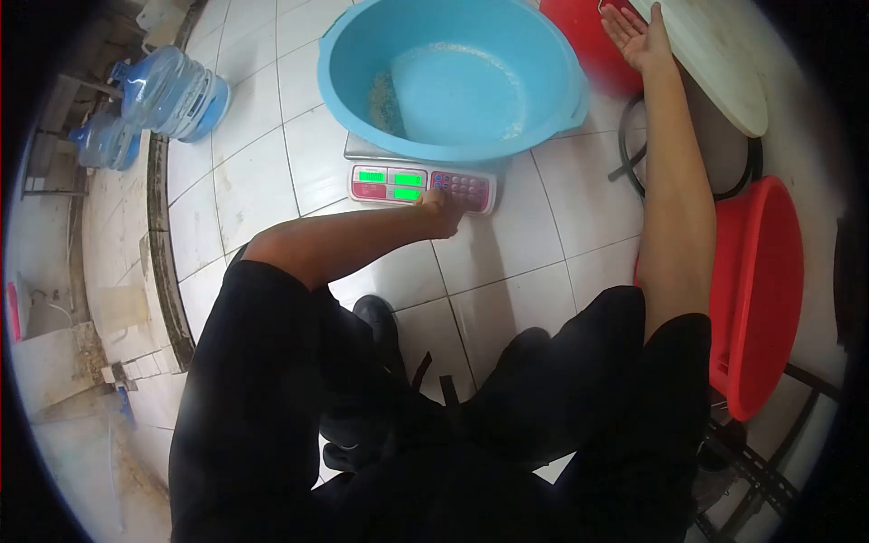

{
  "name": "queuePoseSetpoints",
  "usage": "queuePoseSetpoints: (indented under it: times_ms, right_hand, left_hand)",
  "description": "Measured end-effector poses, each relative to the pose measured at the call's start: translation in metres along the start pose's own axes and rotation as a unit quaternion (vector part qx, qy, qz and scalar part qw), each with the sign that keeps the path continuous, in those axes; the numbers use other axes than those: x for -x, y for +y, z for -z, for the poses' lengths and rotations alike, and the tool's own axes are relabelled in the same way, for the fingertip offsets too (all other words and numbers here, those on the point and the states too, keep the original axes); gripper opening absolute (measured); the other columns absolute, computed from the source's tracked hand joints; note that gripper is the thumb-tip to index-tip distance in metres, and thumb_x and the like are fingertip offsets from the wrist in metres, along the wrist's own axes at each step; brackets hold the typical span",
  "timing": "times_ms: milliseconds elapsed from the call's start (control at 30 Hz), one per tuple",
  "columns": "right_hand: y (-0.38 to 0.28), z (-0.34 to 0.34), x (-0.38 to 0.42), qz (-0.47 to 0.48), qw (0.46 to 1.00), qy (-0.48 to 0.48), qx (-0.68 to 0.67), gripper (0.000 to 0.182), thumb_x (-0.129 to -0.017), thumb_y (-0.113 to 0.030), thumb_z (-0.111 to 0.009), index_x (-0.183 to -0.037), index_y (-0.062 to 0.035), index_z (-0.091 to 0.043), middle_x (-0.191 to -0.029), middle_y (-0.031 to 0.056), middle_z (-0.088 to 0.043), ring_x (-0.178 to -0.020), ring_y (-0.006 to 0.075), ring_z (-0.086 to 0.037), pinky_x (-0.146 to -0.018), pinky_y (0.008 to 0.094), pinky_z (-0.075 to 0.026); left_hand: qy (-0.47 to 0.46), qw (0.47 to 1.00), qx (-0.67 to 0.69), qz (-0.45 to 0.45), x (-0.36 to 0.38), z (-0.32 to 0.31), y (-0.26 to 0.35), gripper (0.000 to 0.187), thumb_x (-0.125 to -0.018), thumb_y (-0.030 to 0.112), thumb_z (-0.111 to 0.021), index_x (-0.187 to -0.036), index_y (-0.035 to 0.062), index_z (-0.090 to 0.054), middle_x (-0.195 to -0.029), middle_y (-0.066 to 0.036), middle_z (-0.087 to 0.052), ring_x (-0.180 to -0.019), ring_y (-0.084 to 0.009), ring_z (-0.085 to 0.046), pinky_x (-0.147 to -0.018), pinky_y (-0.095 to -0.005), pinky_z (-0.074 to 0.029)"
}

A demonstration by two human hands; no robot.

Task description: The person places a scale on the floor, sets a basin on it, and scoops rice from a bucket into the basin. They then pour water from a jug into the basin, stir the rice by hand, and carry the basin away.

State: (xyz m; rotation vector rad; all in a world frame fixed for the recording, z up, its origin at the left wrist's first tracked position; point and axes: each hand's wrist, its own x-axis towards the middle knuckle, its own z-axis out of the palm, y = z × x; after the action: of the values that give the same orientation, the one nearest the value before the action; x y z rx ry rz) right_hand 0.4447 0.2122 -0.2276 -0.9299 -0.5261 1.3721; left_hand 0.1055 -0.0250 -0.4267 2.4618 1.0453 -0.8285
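Observation:
A large blue basin (462,100) rests on the platform of a digital scale (369,191), whose green displays are lit. Whitish residue marks the inside of the basin. My left hand (441,214) is at the scale's keypad, its fingers mostly folded and a fingertip near the left keys; what it holds, if anything, is hidden. Up at the right, my right hand (641,34) is raised with the palm showing and the fingers stretched out, holding nothing, beside a whitish lid-like board (724,81).
Large clear water bottles (172,95) lie at the upper left. A red basin (756,299) leans on its side at the right, near a dark metal rack (751,471). Behind the blue basin is another red container (593,50). White tiles (253,181) cover the floor.

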Motion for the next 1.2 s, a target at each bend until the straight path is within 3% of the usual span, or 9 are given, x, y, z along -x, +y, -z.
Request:
queuePoseSetpoints:
  times_ms: [200,367,467,600,633,767,900,1100,1200]
  right_hand:
    - [-0.01,-0.014,0.043,0.011,0.973,-0.071,0.218,0.071,-0.095,-0.053,-0.051,-0.132,0.0068,-0.042,-0.125,0.0244,-0.058,-0.115,0.0313,-0.061,-0.095,0.0415,-0.053]
    - [-0.025,-0.016,0.096,0.04,0.765,-0.086,0.637,0.059,-0.092,-0.051,-0.059,-0.126,-0.0021,-0.056,-0.115,0.0133,-0.065,-0.098,0.0225,-0.066,-0.082,0.0317,-0.054]
    - [-0.043,0.002,0.14,0.133,0.744,-0.111,0.645,0.049,-0.091,-0.048,-0.062,-0.118,-0.0064,-0.063,-0.109,0.0087,-0.066,-0.091,0.0168,-0.065,-0.079,0.0284,-0.05]
    - [-0.094,0.045,0.253,0.275,0.69,-0.001,0.67,0.034,-0.094,-0.034,-0.063,-0.095,0.0001,-0.068,-0.084,0.0033,-0.069,-0.088,0.0096,-0.06,-0.082,0.0257,-0.045]
    - [-0.112,0.072,0.273,0.268,0.694,0.058,0.666,0.034,-0.094,-0.033,-0.062,-0.098,0.0,-0.068,-0.089,0.005,-0.07,-0.09,0.0124,-0.061,-0.084,0.0277,-0.045]
    - [-0.179,0.232,0.315,0.245,0.619,0.161,0.728,0.041,-0.094,-0.037,-0.062,-0.113,-0.002,-0.064,-0.105,0.0124,-0.069,-0.101,0.0241,-0.063,-0.092,0.0349,-0.046]
    - [-0.174,0.347,0.347,-0.089,0.592,0.211,0.772,0.052,-0.091,-0.038,-0.062,-0.128,-0.0029,-0.055,-0.126,0.0187,-0.06,-0.118,0.0303,-0.057,-0.101,0.0364,-0.042]
    - [-0.103,0.238,0.338,0.132,0.797,0.015,0.589,0.048,-0.101,-0.039,-0.045,-0.128,0.001,-0.051,-0.125,0.0178,-0.058,-0.114,0.0279,-0.056,-0.101,0.0362,-0.041]
    - [-0.095,0.275,0.312,0.071,0.812,0.229,0.532,0.039,-0.103,-0.032,-0.039,-0.121,0.0009,-0.052,-0.115,0.0172,-0.059,-0.103,0.0275,-0.058,-0.095,0.0384,-0.043]
  left_hand:
    - [-0.038,0.999,0.03,0.009,0.003,0.006,-0.001,0.084,-0.082,0.041,-0.066,-0.151,0.0147,-0.025,-0.154,-0.016,-0.031,-0.136,-0.0264,-0.042,-0.098,-0.0416,-0.048]
    - [-0.054,0.999,0.004,-0.006,-0.015,-0.005,-0.004,0.085,-0.08,0.042,-0.067,-0.15,0.0136,-0.026,-0.144,-0.016,-0.045,-0.119,-0.0281,-0.059,-0.091,-0.0436,-0.051]
    - [0.077,0.994,-0.06,-0.041,-0.032,-0.024,-0.004,0.06,-0.08,0.028,-0.061,-0.137,0.0162,-0.047,-0.133,-0.01,-0.058,-0.109,-0.0253,-0.064,-0.071,-0.0474,-0.058]
    - [-0.084,0.972,-0.082,-0.203,0.01,0.018,0.035,0.048,-0.088,0.048,-0.058,-0.114,0.0083,-0.065,-0.112,-0.012,-0.069,-0.11,-0.03,-0.062,-0.093,-0.0439,-0.05]
    - [-0.233,0.949,-0.105,-0.186,0.029,0.055,0.063,0.076,-0.092,0.062,-0.047,-0.147,0.0105,-0.037,-0.128,-0.017,-0.059,-0.123,-0.0341,-0.054,-0.102,-0.0473,-0.043]
    - [-0.241,0.926,-0.017,-0.29,0.055,0.09,0.108,0.069,-0.095,0.059,-0.041,-0.147,0.0129,-0.037,-0.123,-0.017,-0.062,-0.12,-0.0361,-0.055,-0.104,-0.0466,-0.041]
    - [-0.203,0.922,-0.082,-0.319,0.047,0.096,0.12,0.065,-0.097,0.057,-0.041,-0.143,0.0105,-0.042,-0.124,-0.018,-0.061,-0.117,-0.0362,-0.057,-0.102,-0.0462,-0.044]
    - [-0.144,0.942,-0.039,-0.301,0.045,0.132,0.132,0.062,-0.098,0.054,-0.042,-0.14,0.0091,-0.045,-0.127,-0.019,-0.057,-0.117,-0.0354,-0.056,-0.104,-0.0463,-0.043]
    - [-0.124,0.942,-0.018,-0.31,0.047,0.142,0.137,0.059,-0.098,0.051,-0.044,-0.138,0.0074,-0.047,-0.124,-0.019,-0.059,-0.115,-0.0351,-0.057,-0.101,-0.0463,-0.045]
